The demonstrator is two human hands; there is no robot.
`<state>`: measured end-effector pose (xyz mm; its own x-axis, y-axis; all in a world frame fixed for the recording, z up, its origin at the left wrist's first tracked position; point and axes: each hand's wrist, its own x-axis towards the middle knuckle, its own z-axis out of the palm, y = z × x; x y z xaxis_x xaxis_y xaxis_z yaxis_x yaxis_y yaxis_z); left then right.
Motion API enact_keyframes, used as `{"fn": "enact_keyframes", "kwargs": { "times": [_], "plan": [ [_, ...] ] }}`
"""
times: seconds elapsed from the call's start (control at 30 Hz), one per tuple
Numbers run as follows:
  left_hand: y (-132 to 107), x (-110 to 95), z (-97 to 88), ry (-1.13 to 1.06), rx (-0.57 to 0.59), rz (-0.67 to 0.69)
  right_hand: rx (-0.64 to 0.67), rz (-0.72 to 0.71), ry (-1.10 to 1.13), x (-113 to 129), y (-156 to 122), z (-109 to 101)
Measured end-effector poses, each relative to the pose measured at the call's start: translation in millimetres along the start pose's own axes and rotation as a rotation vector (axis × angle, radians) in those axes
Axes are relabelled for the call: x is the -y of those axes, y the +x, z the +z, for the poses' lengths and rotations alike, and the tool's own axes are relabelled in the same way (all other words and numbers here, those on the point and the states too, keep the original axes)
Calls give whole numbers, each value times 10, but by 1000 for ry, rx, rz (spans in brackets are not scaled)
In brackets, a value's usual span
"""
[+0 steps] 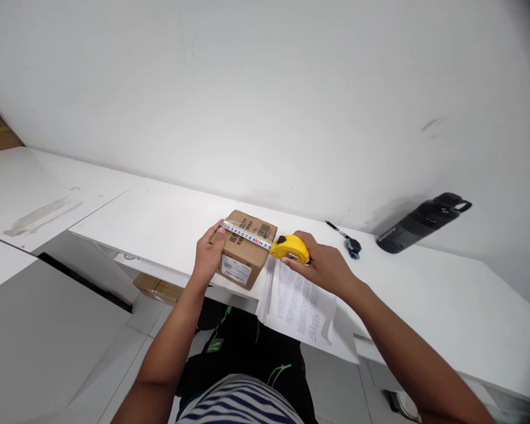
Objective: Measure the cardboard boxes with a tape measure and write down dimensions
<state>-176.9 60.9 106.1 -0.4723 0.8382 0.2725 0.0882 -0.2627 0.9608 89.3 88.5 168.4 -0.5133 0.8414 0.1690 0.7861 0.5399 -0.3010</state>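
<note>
Head camera: my left hand [209, 252] has its thumb pressed on the free end of the tape blade [246, 235], and my right hand [324, 265] is wrapped around the yellow tape measure [294, 248]. Between the two hands sits the cardboard box [246, 253], resting on the white table [424, 288], and the blade stretches across its top from one hand to the other. The mouth of the tape measure lies at the box edge by my right hand; whether the two touch, I cannot tell.

What could go wrong, as I judge it: if my left thumb slipped, the blade would probably whip back toward my right hand. If my right hand pulled too hard, the box could slide or turn, leaving the numbers askew to its edge. The stack of papers [307, 300], just below my right hand, overhangs the table's front, so a nudge could send sheets to the floor [119, 377].

Counting: two hands, one tape measure with one blade, one box between my hands, and one stack of papers, its sheets too overlapped to number. Beyond and right of my right hand lie one pen [333, 226] and one small dark object [353, 247] I cannot identify; farther right is one black bottle [424, 222]. Below and left of my left hand, under the tabletop, is more cardboard [148, 285], perhaps one carton, perhaps two.
</note>
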Motion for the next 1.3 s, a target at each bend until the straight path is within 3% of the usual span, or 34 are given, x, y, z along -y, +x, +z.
{"fn": "enact_keyframes", "kwargs": {
  "times": [0.27,0.5,0.57,0.63,0.7,0.8,0.9,0.97,1.13,1.23,1.3],
  "plan": [
    [1,-44,3,38,-21,-26,-66,-13,149,134,196,-38],
    [-765,-171,126,208,-35,-39,-108,-47,213,460,514,-37],
    [-802,-235,95,232,-41,-18,-132,-29,284,519,594,-52],
    [-608,-303,40,235,-59,13,-146,12,283,572,658,-64],
    [-252,-345,-2,186,-8,0,-148,57,215,629,713,-64],
    [252,-329,0,81,219,-88,-149,101,85,706,782,-44],
    [397,-253,22,48,457,-243,-168,124,-9,742,824,-24],
    [295,-198,-4,75,409,-255,-160,118,-26,750,827,-11],
    [-100,-125,-140,243,104,-143,-110,0,-26,827,779,39],
    [-167,-140,-143,263,1,-77,-78,-114,-50,895,762,62],
    [-136,-163,-109,237,-6,12,-66,-155,-63,915,762,69]
  ]
}}
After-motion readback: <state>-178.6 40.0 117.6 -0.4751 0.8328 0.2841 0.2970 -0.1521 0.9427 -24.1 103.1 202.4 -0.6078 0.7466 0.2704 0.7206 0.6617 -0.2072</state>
